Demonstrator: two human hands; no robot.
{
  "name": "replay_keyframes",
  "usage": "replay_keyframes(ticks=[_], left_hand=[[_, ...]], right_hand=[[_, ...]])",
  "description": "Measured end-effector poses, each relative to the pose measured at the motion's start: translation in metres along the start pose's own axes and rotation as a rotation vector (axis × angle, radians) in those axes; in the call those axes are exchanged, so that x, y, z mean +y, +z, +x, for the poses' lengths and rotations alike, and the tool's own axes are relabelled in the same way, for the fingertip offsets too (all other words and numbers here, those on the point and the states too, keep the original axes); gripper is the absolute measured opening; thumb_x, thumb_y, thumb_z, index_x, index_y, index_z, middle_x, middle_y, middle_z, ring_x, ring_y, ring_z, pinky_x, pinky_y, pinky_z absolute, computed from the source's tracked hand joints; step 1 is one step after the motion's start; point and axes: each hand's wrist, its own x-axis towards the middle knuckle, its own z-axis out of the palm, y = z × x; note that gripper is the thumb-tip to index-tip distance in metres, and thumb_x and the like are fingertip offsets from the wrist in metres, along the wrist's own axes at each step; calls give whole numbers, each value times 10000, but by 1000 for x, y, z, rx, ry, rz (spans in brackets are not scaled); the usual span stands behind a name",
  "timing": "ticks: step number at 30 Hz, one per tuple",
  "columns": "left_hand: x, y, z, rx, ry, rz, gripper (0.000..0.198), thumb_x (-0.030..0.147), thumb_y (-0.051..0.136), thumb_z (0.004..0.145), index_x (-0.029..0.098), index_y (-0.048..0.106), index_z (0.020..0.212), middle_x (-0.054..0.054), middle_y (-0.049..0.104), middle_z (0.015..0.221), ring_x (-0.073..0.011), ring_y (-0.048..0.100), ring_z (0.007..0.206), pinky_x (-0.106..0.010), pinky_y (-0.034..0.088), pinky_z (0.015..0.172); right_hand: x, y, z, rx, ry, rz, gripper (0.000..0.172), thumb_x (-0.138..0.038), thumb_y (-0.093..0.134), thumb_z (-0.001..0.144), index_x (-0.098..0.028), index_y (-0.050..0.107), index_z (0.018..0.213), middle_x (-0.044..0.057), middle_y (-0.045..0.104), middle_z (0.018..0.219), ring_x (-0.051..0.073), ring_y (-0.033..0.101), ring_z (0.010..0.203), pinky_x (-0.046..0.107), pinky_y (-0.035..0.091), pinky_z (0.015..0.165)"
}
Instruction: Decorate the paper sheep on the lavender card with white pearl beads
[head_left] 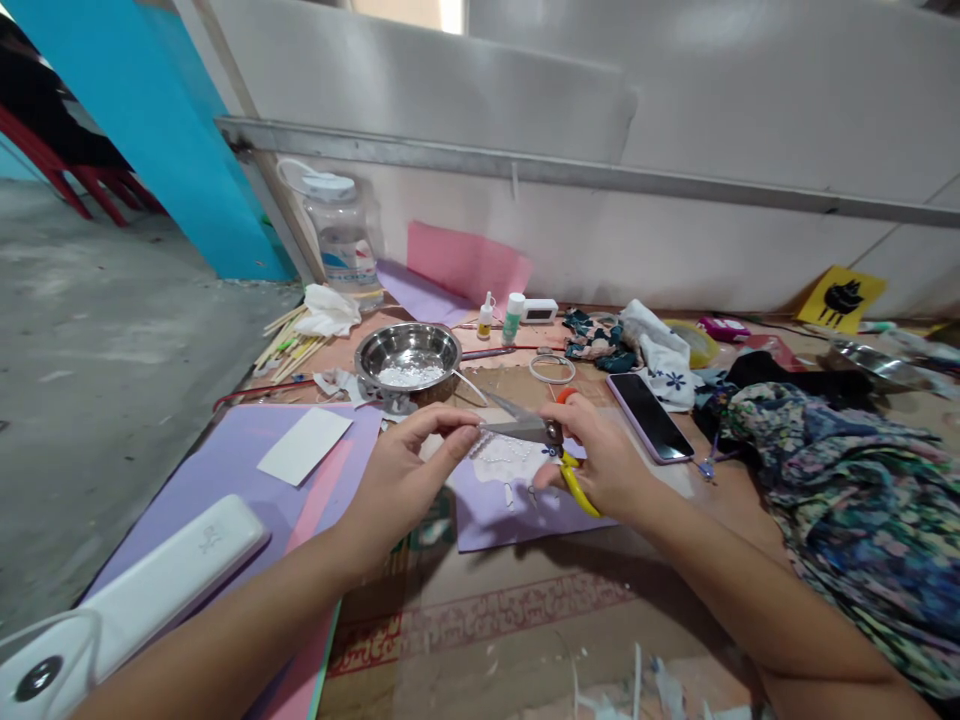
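Observation:
My right hand (589, 450) is closed around the handles of scissors (576, 478) with orange and yellow grips. The blades are spread apart and point left. My left hand (420, 460) is pinched at the tip of the lower blade; what its fingertips hold is too small to make out. Beneath the scissors lies a purple sheet (480, 515) bearing a white piece with rows of small pale beads or strips (506, 455). Behind my left hand stands a metal bowl (409, 350) with small white bits in it.
Purple and pink sheets (247, 440) with a white card (305, 446) and a white device (172, 575) lie at left. A phone (650, 418) and patterned cloth (847, 490) are at right. Behind are a water jug (343, 240), small bottle (486, 315) and glue stick (513, 318).

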Motion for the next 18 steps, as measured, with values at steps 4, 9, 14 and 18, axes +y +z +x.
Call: replay_keyframes(ticks=[4, 9, 14, 18], left_hand=[[-1, 0, 0, 21, -33, -32, 152, 364, 673, 872, 230, 740, 898, -23, 730, 880, -177, 648, 850, -294, 494, 778], [-2, 0, -1, 16, -32, -39, 173, 367, 661, 875, 223, 735, 934, -27, 739, 924, -180, 655, 870, -302, 505, 786], [-2, 0, 1, -9, 24, 43, 162, 344, 627, 905, 228, 737, 927, -20, 741, 933, -172, 659, 870, -309, 516, 823], [-16, -2, 7, -83, 133, 207, 192, 322, 560, 954, 238, 730, 980, -30, 741, 952, -176, 662, 870, -316, 524, 804]], right_hand=[[-3, 1, -2, -17, -62, -109, 506, -645, 597, 881, -176, 649, 1063, 54, 571, 838, 187, 538, 719, 290, 426, 624], [-3, 3, -3, -29, -46, -126, 451, -589, 639, 885, -180, 654, 1077, 61, 590, 854, 197, 563, 744, 295, 435, 646], [13, -1, 2, -23, 186, -15, 355, -474, 675, 898, -211, 641, 1134, 26, 603, 831, 171, 554, 698, 271, 444, 633], [50, 3, 6, -53, 373, -79, 464, -269, 662, 856, -209, 589, 1310, 56, 618, 938, 215, 601, 836, 314, 494, 762]])
